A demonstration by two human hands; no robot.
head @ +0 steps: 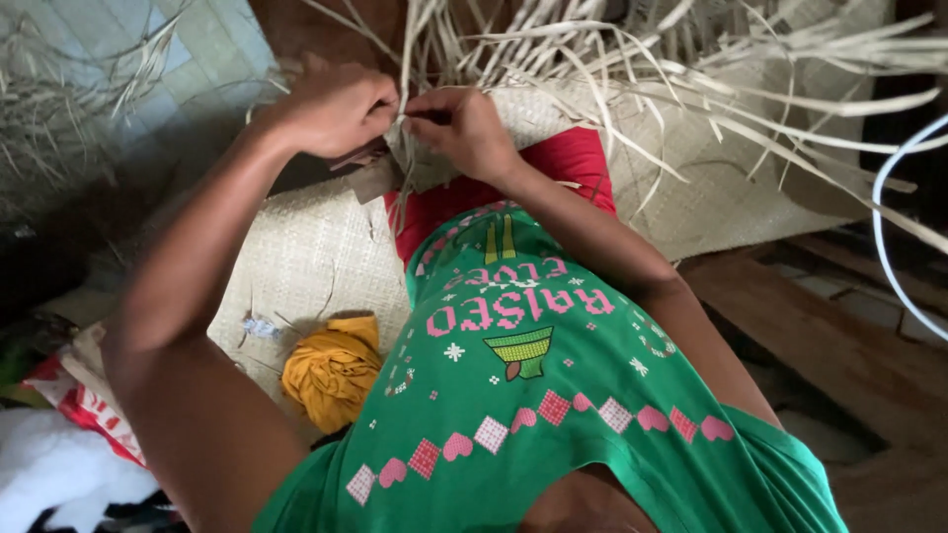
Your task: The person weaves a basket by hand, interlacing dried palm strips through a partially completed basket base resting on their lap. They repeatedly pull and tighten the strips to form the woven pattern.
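Note:
A pale woven straw mat (306, 257) lies over my lap and spreads to the far right, with many loose straw strips (691, 69) fanning out from its unfinished edge. My left hand (331, 107) and my right hand (464, 128) meet at that edge, fingertips pinched on thin strips (407, 104) between them. Both hands are closed on the strips, knuckles up. My green patterned shirt and red shorts (563, 158) fill the lower middle of the view.
A crumpled yellow cloth (334, 370) rests on the mat by my left elbow. Red and white fabric (69, 434) is piled at the lower left. Dry straw (59, 89) lies at the upper left. A wooden plank floor (839, 345) and a white cable (884, 237) are at the right.

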